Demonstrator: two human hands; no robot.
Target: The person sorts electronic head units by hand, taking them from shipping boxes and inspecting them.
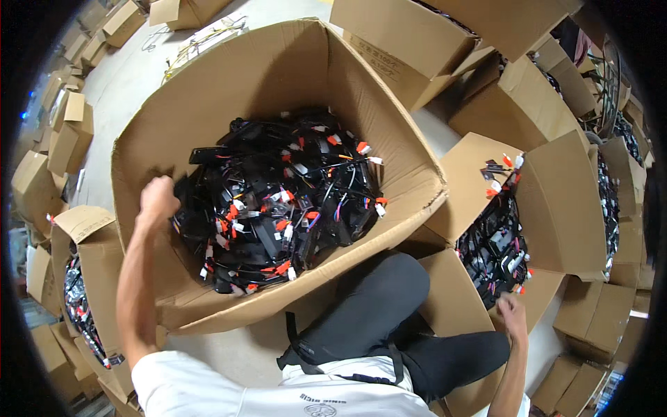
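A large open cardboard box stands before me, with a heap of black electronic units and their cables inside. White and orange-red connectors dot the heap. My left hand is inside the box at its left wall, beside the heap, fingers curled; whatever they hold, if anything, is hidden. To the right, my right hand is closed at the near edge of a smaller open box of similar black units. Its fingertips are turned away, so I cannot make out anything in them.
More units with orange and white plugs lie on the smaller box's flap. Another box of wired parts stands at left. Cardboard boxes crowd the far right, and yellow cables lie on the floor behind. My bent knee is between the boxes.
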